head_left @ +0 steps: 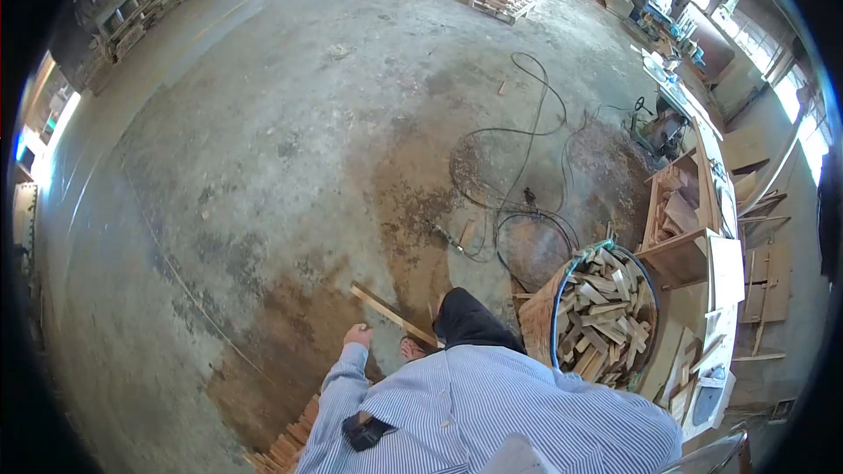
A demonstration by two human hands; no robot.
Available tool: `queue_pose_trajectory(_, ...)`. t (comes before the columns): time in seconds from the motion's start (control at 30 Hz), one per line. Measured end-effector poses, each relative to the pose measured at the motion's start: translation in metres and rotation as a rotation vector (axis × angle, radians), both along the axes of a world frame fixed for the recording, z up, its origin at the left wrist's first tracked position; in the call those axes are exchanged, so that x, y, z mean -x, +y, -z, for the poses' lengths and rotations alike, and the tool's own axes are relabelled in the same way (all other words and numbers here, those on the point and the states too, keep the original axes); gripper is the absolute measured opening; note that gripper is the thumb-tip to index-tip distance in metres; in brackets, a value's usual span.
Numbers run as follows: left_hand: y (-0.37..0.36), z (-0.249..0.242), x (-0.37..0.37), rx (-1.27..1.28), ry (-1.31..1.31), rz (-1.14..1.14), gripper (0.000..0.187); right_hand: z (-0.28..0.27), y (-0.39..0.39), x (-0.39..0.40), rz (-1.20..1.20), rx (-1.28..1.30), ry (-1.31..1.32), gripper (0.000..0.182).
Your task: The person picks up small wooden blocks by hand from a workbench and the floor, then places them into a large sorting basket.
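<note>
My left hand [358, 333] hangs beside my body with its fingers curled in, and nothing shows in it. A long narrow wooden strip [382, 305] slants just right of that hand, apart from it, its lower end reaching my dark trouser leg. Below the strip, my foot [411, 348] in a sandal shows on the stained floor. My right hand is out of sight; only the striped sleeve and shirt fill the lower right. Stacked wooden pieces [294, 434] stand at the lower left, partly hidden by my left sleeve.
A round bin [555, 333] full of wood offcuts [606, 312] stands close on my right. Beyond it runs a workbench [724, 272] with a wooden box [680, 202]. Black hoses [536, 132] loop over the concrete floor ahead. A pallet of wood [505, 0] stands farther off.
</note>
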State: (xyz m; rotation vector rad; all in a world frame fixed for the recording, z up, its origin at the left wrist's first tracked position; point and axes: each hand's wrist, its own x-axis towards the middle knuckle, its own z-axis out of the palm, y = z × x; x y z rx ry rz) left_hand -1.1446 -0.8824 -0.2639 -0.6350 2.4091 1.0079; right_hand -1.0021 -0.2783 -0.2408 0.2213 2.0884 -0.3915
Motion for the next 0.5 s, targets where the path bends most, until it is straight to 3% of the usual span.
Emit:
queue_pose_trajectory(0.1,-0.019,-0.031,0.021,-0.019,0.050,0.017,0.052,0.056,-0.019,0.088,-0.160,0.090,0.085,0.052)
queue_pose_trajectory(0.17,-0.033,-0.022,0.045,-0.025,0.066,0.017,0.053,0.103,-0.035,0.149,-0.385,0.172,0.240,0.044)
queue_pose_trajectory(0.2,-0.052,-0.007,0.050,-0.014,0.022,-0.002,0.050,0.115,-0.049,0.191,-0.680,0.161,0.277,0.039)
queue_pose_trajectory(0.23,-0.079,0.017,0.049,-0.153,0.004,-0.051,0.044,0.031,-0.092,0.251,-0.311,0.062,0.140,0.048)
queue_pose_trajectory(0.27,-0.097,0.027,0.054,-0.289,-0.019,-0.105,0.038,0.096,-0.100,0.288,-0.291,-0.042,0.167,0.061)
queue_pose_trajectory(0.3,-0.112,0.012,0.061,0.053,-0.172,-0.166,0.032,0.066,-0.120,0.337,-0.119,0.002,0.090,0.069)
queue_pose_trajectory(0.33,-0.120,-0.005,0.062,0.014,-0.131,-0.242,0.032,0.107,-0.137,0.372,-0.155,-0.060,0.192,0.062)
queue_pose_trajectory(0.37,-0.136,-0.023,0.077,-0.017,-0.311,-0.139,0.031,0.052,-0.159,0.431,-0.087,-0.026,0.044,0.069)
queue_pose_trajectory(0.43,-0.146,-0.028,0.101,-0.068,-0.474,-0.025,0.031,-0.011,-0.208,0.524,-0.150,0.115,0.182,0.069)
queue_pose_trajectory(0.5,-0.136,-0.027,0.142,-0.067,-0.477,-0.006,0.031,-0.001,-0.261,0.598,-0.020,0.438,0.583,0.073)
